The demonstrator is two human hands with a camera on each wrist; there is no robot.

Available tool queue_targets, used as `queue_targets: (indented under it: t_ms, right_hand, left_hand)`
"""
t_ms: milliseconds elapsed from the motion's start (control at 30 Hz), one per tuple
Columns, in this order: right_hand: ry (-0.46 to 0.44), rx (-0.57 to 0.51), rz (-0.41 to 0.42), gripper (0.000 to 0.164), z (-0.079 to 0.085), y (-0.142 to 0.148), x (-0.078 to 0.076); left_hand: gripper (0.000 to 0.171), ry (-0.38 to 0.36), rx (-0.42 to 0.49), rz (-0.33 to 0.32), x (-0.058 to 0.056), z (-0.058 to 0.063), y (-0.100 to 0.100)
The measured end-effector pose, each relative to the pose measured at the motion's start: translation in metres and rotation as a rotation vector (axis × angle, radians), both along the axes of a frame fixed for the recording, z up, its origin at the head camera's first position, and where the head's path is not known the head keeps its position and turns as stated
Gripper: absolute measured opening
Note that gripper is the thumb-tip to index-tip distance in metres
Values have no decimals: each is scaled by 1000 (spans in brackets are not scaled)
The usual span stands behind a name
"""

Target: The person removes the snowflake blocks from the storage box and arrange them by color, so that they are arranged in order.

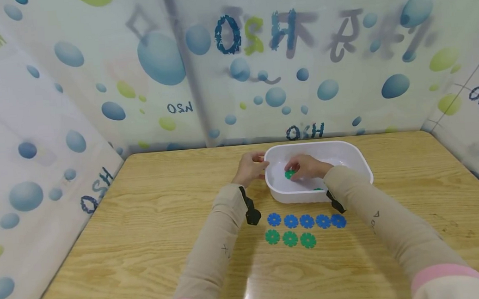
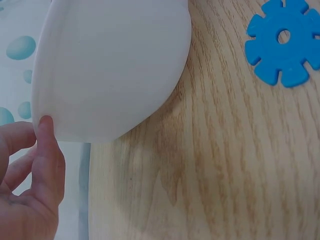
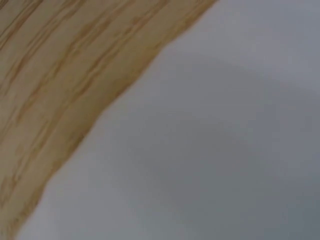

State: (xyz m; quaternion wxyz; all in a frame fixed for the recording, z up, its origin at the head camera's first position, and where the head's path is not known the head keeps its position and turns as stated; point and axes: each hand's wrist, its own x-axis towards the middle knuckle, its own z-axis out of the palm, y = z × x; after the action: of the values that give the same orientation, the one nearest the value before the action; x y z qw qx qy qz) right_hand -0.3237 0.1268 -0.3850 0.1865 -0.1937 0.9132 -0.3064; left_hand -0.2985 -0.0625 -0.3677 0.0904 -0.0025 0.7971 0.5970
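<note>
A white plastic tub stands on the wooden table. My left hand holds its left end by the rim; the left wrist view shows the thumb on the tub's outer wall. Inside the tub, my right hand pinches a green notched plastic disc between thumb and fingers. Another bit of green shows at the tub's near inner side, partly hidden by the front rim. The right wrist view has only a blurred white tub surface and table.
In front of the tub lies a row of several blue notched discs, one near the left wrist. Nearer me are three green discs in a row. A patterned curtain rises behind the table.
</note>
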Motion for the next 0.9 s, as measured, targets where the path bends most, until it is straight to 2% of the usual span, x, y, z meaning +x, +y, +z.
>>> queue_targets:
  t_ms: [567, 900]
  right_hand:
    - [-20, 56, 3, 28, 2, 0, -2]
    - [-62, 64, -24, 28, 2, -1, -1]
  left_hand:
    - [35, 6, -9, -7, 3, 3, 0]
    - [34, 17, -20, -5, 3, 2, 0]
